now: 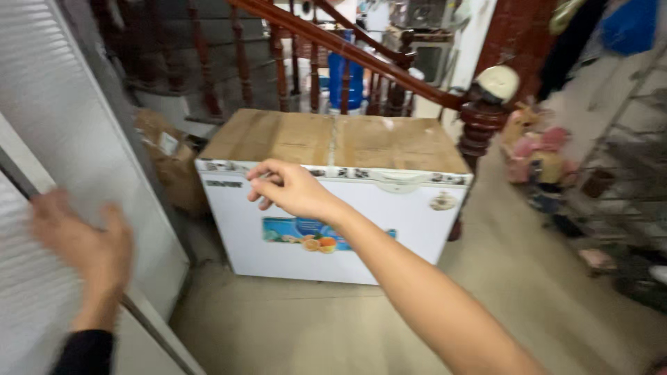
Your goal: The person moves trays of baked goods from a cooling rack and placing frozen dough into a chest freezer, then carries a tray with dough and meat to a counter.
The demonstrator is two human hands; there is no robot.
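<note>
The right hand [292, 189] is seen at centre frame, extended toward the front upper edge of the white chest freezer [361, 222]. Its fingers are curled narrowly; whether a small item is pinched between them cannot be told. The freezer is located at centre, its lid covered by flattened cardboard [333, 139]. The left hand [83, 253] is blurred at lower left, fingers spread wide, nothing held, just beside the white slatted door [62, 118]. A wooden stair railing [361, 59] is seen behind the freezer, a blue water bottle [354, 80] beyond it. A metal rack [618, 173] is located at right.
</note>
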